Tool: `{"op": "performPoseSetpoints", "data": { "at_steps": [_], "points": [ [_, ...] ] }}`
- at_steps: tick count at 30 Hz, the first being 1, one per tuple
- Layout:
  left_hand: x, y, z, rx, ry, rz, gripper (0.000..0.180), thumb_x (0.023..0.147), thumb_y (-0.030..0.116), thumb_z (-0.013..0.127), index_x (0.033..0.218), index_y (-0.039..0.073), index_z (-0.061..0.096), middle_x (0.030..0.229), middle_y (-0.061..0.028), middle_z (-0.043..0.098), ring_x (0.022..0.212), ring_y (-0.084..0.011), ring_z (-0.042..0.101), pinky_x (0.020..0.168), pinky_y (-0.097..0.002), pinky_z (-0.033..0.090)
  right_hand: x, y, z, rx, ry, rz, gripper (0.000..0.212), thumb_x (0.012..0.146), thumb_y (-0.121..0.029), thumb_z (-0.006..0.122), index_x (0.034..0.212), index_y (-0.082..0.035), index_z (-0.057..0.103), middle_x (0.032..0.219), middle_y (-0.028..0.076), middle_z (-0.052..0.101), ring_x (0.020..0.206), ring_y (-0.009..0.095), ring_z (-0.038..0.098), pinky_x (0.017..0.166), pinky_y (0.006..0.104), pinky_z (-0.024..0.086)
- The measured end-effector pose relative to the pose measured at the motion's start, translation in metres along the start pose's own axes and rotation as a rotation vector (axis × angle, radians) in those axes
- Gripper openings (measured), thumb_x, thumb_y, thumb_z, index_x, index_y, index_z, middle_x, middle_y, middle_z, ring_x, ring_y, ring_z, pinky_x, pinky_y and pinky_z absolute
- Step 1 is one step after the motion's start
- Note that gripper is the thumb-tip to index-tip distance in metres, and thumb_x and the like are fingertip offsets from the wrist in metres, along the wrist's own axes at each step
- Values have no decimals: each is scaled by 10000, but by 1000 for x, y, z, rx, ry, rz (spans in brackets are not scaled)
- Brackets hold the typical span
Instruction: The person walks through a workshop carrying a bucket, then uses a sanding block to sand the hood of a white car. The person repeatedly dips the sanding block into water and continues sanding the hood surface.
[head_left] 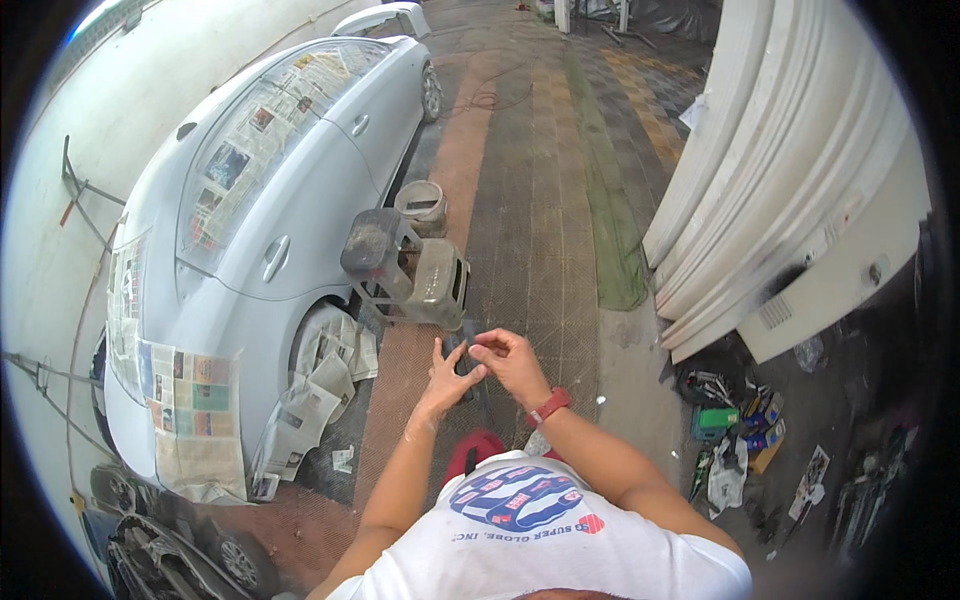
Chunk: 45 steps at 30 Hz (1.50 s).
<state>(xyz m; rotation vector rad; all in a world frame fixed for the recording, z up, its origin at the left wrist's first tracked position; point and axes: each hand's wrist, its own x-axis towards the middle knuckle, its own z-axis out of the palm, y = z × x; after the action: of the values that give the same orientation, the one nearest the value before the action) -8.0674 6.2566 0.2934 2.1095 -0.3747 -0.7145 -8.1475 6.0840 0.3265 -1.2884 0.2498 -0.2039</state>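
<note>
Both my hands are raised in front of my waist, their fingertips close together. My left hand (447, 382) has its fingers spread apart, with the thumb reaching toward the other hand. Curled in a pinch just to its right, my right hand (512, 366) has a red watch (548, 405) on its wrist. Whatever may sit in that pinch is too small to make out. Something dark shows behind and between the left fingers; I cannot tell whether it is touched. Beyond my hands stand a grey plastic stool (440, 285) and a darker stool (378, 245).
A pale grey car (330, 190) fills the left side, its windows and rear wheel covered with newspaper (200, 420). A bucket (421, 203) stands behind the stools. Large white panels (790, 170) lean at right, above a green box (713, 422) and scattered items. A wheel (240, 562) lies lower left.
</note>
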Motion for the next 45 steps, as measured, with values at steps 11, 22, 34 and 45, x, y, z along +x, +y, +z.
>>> {"op": "performPoseSetpoints", "data": {
  "at_steps": [11,22,34,45],
  "points": [
    [189,24,-24,-633,-74,118,994,887,517,828,1536,-132,447,1781,-147,-21,1604,-382,234,1247,-503,336,206,-15,-35,-59,-132,117,291,986,-209,789,1205,-31,718,1029,34,740,853,77,674,708,240,583],
    [392,45,-131,-488,-172,114,1064,869,625,788,1541,-126,450,1772,-236,-1,1642,-373,35,1304,-498,164,432,-23,-24,-98,22,184,184,1009,-139,735,1121,7,728,948,30,746,801,86,684,641,260,575],
    [456,77,-289,635,793,329,429,825,177,825,1248,234,783,1723,-130,312,1400,-468,421,1146,-578,357,576,-78,54,-628,-496,-194,166,968,-119,690,1033,32,711,871,128,726,783,148,697,749,331,551],
    [519,134,-289,230,645,229,97,952,158,738,959,64,761,1686,-109,417,1415,-383,426,1219,-499,306,738,-134,-24,-267,-791,30,151,1000,-121,665,1039,23,686,861,30,733,790,101,664,754,307,551]
  ]
}}
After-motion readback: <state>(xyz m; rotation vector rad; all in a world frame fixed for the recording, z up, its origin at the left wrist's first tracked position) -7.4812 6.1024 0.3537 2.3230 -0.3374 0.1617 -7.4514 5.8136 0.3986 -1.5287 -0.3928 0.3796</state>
